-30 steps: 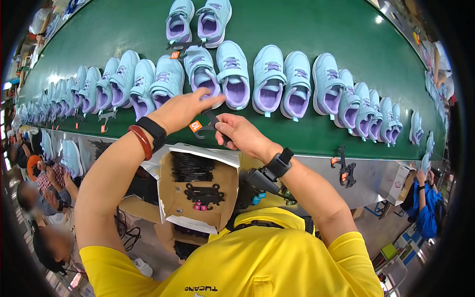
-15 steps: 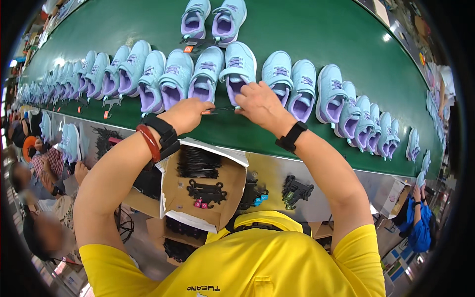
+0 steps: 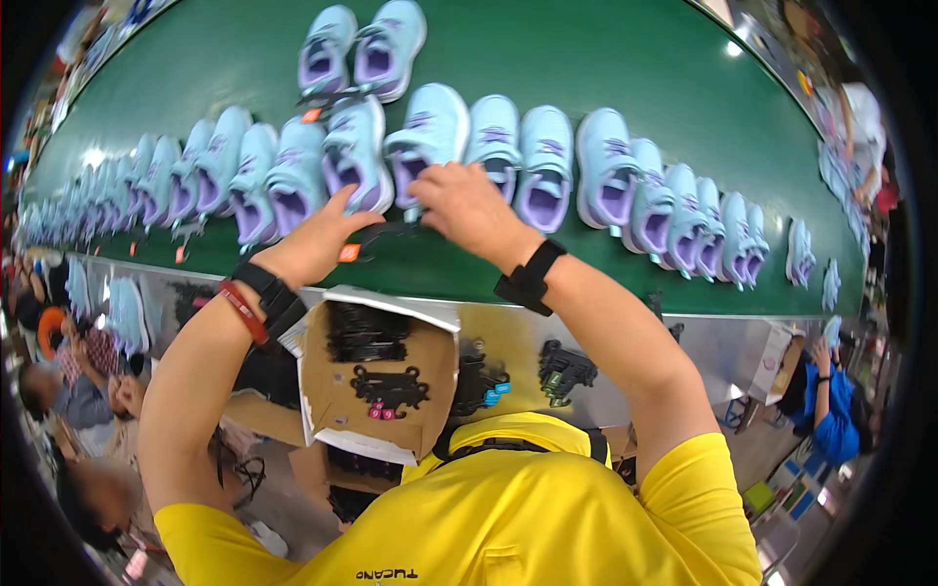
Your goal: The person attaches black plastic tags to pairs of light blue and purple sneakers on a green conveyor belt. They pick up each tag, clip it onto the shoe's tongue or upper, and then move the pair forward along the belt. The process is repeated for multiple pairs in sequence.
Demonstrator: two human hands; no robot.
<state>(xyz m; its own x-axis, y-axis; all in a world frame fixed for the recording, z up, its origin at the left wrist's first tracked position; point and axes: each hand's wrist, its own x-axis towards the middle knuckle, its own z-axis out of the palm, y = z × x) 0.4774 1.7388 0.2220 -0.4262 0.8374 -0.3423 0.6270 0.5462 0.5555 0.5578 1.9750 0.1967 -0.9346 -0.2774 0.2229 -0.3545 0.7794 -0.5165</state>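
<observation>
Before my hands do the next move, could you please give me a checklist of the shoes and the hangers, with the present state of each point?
1. Right hand at a shoe: ok, its fingers are at the heel opening of a light-blue shoe.
2. Black hanger within reach: ok, it is between the two hands.
3. Orange tag in sight: ok, just beside the left hand.
4. Left hand's grip on the hanger: cannot tell, the contact is blurred.
5. Hanger fastened to the shoe: cannot tell, the right hand hides that part.
6. More hangers in the cardboard box: ok, several black ones are inside.
</observation>
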